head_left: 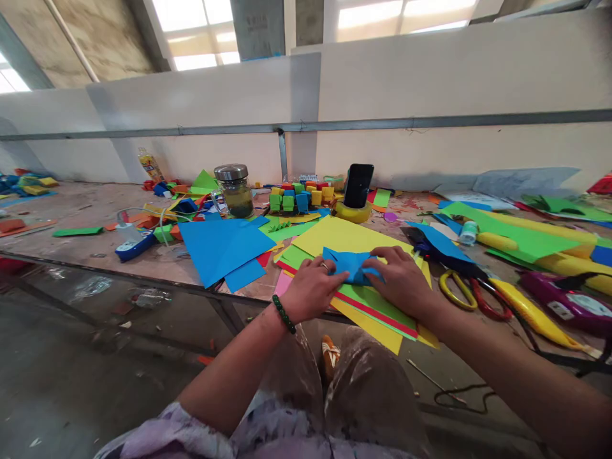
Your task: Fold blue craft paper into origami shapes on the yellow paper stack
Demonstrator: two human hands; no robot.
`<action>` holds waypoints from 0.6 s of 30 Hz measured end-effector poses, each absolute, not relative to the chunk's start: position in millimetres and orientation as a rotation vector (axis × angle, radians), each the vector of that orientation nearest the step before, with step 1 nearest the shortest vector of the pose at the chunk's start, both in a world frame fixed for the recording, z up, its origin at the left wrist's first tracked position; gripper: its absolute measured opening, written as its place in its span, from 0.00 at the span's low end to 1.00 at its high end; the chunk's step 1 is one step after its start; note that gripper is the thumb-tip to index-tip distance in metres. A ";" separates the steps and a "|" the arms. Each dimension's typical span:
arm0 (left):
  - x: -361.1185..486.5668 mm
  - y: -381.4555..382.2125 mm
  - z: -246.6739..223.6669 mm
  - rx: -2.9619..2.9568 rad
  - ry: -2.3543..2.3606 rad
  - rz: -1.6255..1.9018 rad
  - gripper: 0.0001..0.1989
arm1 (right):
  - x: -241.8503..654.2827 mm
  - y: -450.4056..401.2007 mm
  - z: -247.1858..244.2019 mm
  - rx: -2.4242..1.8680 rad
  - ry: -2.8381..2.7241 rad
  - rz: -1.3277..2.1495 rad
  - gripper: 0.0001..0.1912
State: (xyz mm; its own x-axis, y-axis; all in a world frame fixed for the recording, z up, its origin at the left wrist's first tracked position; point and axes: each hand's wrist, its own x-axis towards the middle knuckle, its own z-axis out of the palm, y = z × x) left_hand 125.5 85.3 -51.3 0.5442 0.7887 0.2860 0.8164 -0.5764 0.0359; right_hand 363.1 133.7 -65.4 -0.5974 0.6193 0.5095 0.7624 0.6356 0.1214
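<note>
A small folded piece of blue paper (348,260) lies on a stack of coloured paper sheets (335,233), in yellow, green and red. My left hand (310,288) presses on its left side and lower edge, thumb and fingers bent together on the paper. At its right end, my right hand (404,280) has its fingers curled around a turned-up edge of the same paper. Part of the fold is hidden under my fingers. Larger blue sheets (224,245) lie just left of the stack.
Scissors with yellow and red handles (459,290), a yellow-handled tool (530,312) and a purple power strip (568,299) lie on the right. Behind the stack stand a phone (358,185) on a yellow tape roll (352,212), folded paper blocks (302,201) and a glass jar (236,196).
</note>
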 end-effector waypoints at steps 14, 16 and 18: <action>118.0 72.1 -56.0 -2.638 -1.439 -0.316 0.35 | 373.0 127.6 -50.8 -0.388 -2.887 -0.584 0.14; 108.6 68.7 -52.8 -2.614 -1.462 -0.314 0.32 | 385.7 125.0 -51.0 -0.450 -2.893 -0.553 0.15; 100.1 67.0 -48.5 -2.619 -1.482 -0.315 0.28 | 396.3 121.8 -51.4 -0.537 -2.870 -0.528 0.16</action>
